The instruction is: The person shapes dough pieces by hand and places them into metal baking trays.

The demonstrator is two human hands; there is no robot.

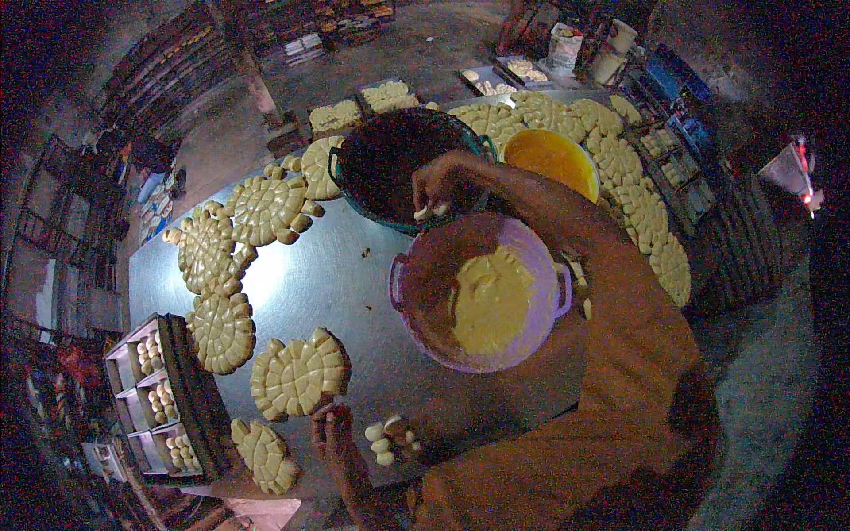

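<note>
My right hand (440,184) reaches over the near rim of a dark green basin (390,215), fingers closed round a small pale dough piece (431,212). Just below it stands a purple two-handled basin (409,329) with soft yellowish dough or batter (492,296) in the bottom. At the near side of the table, my left hand (333,427) is beside the lower edge of a dough round (299,376) made of many pressed-together pieces. Its fingers are bent together; what they hold, if anything, is hidden. Several small dough balls (381,442) lie to its right, partly in shadow.
More dough rounds (267,209) line the left of the metal table (328,274) and its right edge (620,159). A yellow basin (553,164) stands behind my right arm. Stacked trays of dough balls (159,403) stand at left. Further trays (335,116) lie beyond the table.
</note>
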